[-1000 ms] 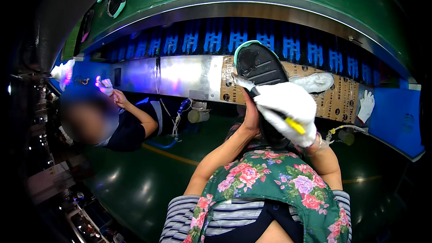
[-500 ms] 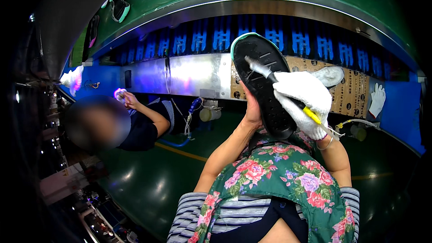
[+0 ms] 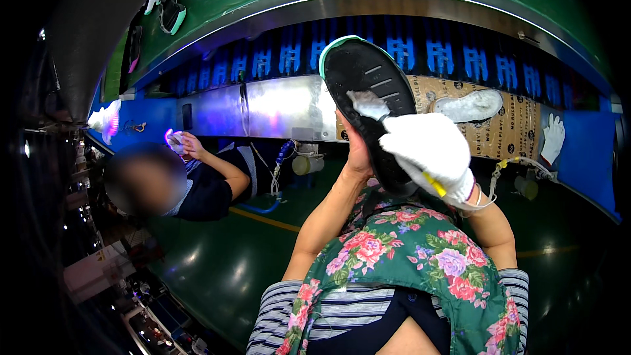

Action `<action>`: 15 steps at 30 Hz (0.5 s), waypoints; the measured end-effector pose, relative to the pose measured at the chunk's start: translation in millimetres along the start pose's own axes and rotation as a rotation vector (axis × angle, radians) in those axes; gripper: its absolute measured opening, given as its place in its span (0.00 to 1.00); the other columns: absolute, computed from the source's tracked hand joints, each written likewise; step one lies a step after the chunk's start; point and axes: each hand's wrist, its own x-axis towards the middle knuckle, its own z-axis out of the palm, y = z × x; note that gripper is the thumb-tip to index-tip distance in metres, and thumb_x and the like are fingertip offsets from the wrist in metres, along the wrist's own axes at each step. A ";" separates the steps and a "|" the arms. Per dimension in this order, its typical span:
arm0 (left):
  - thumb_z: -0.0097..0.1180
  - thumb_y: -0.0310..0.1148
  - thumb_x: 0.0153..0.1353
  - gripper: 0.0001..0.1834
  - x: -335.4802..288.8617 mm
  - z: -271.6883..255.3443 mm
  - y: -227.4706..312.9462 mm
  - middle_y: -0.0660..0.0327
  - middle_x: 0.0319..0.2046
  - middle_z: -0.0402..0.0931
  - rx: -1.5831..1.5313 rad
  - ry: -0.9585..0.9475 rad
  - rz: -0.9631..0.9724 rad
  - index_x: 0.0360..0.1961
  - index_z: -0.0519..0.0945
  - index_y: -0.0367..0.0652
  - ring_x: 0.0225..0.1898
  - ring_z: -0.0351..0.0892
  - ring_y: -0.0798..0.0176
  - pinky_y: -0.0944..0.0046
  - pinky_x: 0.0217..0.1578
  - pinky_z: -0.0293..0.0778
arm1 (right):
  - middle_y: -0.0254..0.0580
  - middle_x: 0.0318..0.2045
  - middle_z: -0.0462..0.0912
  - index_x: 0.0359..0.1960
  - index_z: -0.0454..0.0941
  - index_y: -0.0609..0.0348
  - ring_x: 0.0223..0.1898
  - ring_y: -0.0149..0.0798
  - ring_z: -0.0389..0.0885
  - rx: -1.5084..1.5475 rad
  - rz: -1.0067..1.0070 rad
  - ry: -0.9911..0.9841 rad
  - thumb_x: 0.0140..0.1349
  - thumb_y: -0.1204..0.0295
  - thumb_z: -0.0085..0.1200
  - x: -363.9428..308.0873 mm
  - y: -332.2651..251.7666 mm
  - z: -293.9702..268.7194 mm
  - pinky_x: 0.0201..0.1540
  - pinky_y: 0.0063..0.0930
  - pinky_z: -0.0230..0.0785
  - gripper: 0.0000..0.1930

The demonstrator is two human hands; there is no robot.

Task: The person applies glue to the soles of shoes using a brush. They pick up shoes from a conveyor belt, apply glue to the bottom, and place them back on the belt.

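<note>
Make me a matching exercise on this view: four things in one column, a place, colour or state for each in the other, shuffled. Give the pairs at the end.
Things
1. Left hand
2. Right hand
3. Black sole
4. White sole-shaped piece

Descriptions
A. Lying flat on the cardboard
B. Gloved in white, gripping the brush
C. Mint-green along its far edge
D. Bare, holding something at its left side

Right pairs: 1-D, 2-B, 3-C, 4-A
</note>
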 end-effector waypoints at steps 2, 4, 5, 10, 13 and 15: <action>0.29 0.85 0.57 0.59 -3.2 -2.7 1.9 0.52 0.67 0.71 0.084 0.026 -0.003 0.74 0.61 0.47 0.65 0.74 0.48 0.46 0.66 0.70 | 0.41 0.45 0.89 0.44 0.89 0.49 0.45 0.42 0.88 0.081 -0.047 -0.070 0.50 0.77 0.69 -6.7 3.4 4.7 0.48 0.34 0.77 0.18; 0.32 0.85 0.56 0.59 2.2 -21.8 -1.9 0.53 0.67 0.70 -0.313 -0.263 0.003 0.74 0.61 0.47 0.65 0.73 0.49 0.47 0.67 0.69 | 0.39 0.41 0.90 0.41 0.90 0.50 0.43 0.41 0.88 0.318 0.073 -0.037 0.49 0.76 0.70 -3.6 -0.2 -0.5 0.48 0.35 0.78 0.15; 0.33 0.85 0.56 0.59 -0.9 -16.6 3.4 0.54 0.68 0.70 -0.128 -0.162 0.020 0.74 0.62 0.48 0.66 0.73 0.49 0.47 0.67 0.69 | 0.40 0.39 0.90 0.38 0.90 0.51 0.41 0.42 0.89 0.465 0.160 -0.005 0.49 0.77 0.70 -1.9 2.1 -3.7 0.46 0.35 0.78 0.13; 0.32 0.91 0.47 0.68 5.7 -9.3 7.1 0.47 0.64 0.72 0.003 0.084 0.013 0.72 0.63 0.42 0.63 0.75 0.45 0.42 0.65 0.71 | 0.42 0.43 0.89 0.40 0.89 0.51 0.43 0.45 0.88 0.084 0.006 -0.002 0.49 0.80 0.70 -5.4 -1.1 -0.7 0.46 0.35 0.78 0.16; 0.34 0.89 0.49 0.66 4.6 -4.8 11.4 0.41 0.60 0.74 -0.258 0.002 -0.028 0.71 0.64 0.40 0.57 0.80 0.41 0.40 0.58 0.78 | 0.40 0.45 0.89 0.41 0.89 0.50 0.44 0.42 0.88 0.198 -0.024 -0.089 0.48 0.79 0.70 -17.8 -0.8 8.5 0.46 0.35 0.78 0.17; 0.36 0.90 0.48 0.67 5.8 -1.1 18.1 0.39 0.59 0.74 -0.517 -0.376 -0.055 0.70 0.65 0.40 0.58 0.79 0.39 0.37 0.60 0.76 | 0.40 0.42 0.90 0.39 0.90 0.49 0.42 0.41 0.89 0.441 0.086 -0.060 0.48 0.78 0.71 -9.5 -3.5 -0.1 0.46 0.34 0.79 0.15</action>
